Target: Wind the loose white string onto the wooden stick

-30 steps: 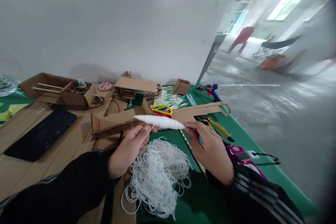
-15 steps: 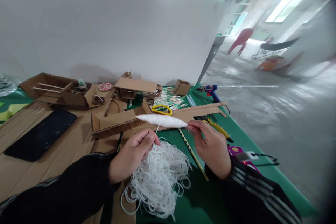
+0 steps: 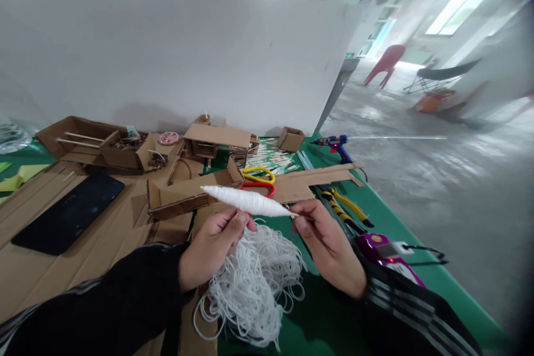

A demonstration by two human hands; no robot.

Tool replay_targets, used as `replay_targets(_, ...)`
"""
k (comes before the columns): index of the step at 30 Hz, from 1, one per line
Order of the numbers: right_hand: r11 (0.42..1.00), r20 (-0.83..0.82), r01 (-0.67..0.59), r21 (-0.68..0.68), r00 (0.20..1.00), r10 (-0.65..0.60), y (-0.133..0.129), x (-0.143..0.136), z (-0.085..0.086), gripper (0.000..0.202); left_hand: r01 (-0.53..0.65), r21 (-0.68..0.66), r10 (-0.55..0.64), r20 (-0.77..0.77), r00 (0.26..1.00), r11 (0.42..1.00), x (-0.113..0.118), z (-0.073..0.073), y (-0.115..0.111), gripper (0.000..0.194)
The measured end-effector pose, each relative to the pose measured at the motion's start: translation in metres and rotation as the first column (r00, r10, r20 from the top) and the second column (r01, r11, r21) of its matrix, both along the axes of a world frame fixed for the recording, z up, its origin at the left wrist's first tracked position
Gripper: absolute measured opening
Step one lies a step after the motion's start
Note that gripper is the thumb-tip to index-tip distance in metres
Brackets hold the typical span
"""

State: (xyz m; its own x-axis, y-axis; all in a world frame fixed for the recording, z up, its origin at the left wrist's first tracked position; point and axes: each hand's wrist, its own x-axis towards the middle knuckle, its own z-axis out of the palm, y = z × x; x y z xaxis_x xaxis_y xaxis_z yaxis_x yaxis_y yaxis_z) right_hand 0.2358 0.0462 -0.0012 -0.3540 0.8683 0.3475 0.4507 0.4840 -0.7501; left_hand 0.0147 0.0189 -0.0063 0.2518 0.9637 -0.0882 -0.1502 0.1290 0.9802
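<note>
A spindle of white string [image 3: 246, 201], thick in the middle and tapered at both ends, is held above the table. Its right tip is pinched between the thumb and fingers of my right hand [image 3: 327, 245]. Just under the spindle's middle, my left hand [image 3: 217, 239] is closed in a pinch; the string between its fingers is hardly visible from here. Below both hands lies a loose, tangled heap of white string [image 3: 254, 289] on the green table cover.
Cardboard trays [image 3: 187, 193], a black tablet [image 3: 69, 214] and scissors with red and yellow handles [image 3: 261, 181] lie around. Farther right are yellow-black pliers [image 3: 350, 206], a blue glue gun [image 3: 340, 147] and a purple device [image 3: 386, 256]. A white panel [image 3: 179, 61] stands behind.
The spindle has turned so that its right tip is lower and its left end reaches farther left. My right hand has dropped slightly. The red scissor handle now shows.
</note>
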Motion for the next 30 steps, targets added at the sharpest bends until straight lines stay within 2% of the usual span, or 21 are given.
replay_targets(6,0.997,-0.019,0.041,0.064,0.999,-0.040,0.004,0.004,-0.006,0.019,-0.033,0.021,0.034,-0.058,0.998,0.999,-0.001,-0.001,0.001,0.039)
replay_targets(11,0.999,-0.055,0.036,-0.039,0.998,-0.038,0.006,0.005,-0.010,0.035,-0.050,-0.008,0.050,-0.016,0.999,0.999,0.001,-0.006,0.002,0.039)
replay_targets(14,0.996,-0.038,-0.012,-0.087,0.999,0.008,0.006,0.004,-0.007,0.042,-0.083,0.055,0.082,0.029,0.996,0.995,0.004,-0.002,0.000,0.037)
replay_targets(17,0.988,-0.016,-0.074,-0.139,0.997,0.072,0.006,0.002,-0.005,0.048,-0.083,0.116,0.077,0.061,0.995,0.990,0.005,0.005,-0.002,0.046)
replay_targets(19,0.975,-0.043,-0.110,-0.191,0.994,0.104,0.006,0.001,-0.005,0.046,-0.080,0.112,0.074,0.051,0.996,0.990,0.005,0.007,-0.002,0.047)
replay_targets(21,0.965,-0.098,-0.139,-0.225,0.988,0.119,0.005,0.001,-0.005,0.035,-0.100,0.097,0.098,0.024,0.995,0.990,0.004,0.007,-0.001,0.045)
replay_targets(23,0.970,-0.116,-0.137,-0.198,0.986,0.116,0.005,0.001,-0.005,0.023,-0.127,0.093,0.129,-0.006,0.992,0.987,0.004,0.005,0.000,0.045)
replay_targets(25,0.989,-0.064,-0.093,-0.119,0.994,0.086,0.004,0.001,-0.005,0.016,-0.139,0.095,0.142,-0.025,0.990,0.986,0.004,0.004,0.000,0.046)
replay_targets(30,0.995,0.108,0.027,0.100,0.993,-0.038,0.006,0.002,-0.006,0.018,-0.108,0.076,0.111,-0.036,0.993,0.991,0.004,0.003,-0.001,0.044)
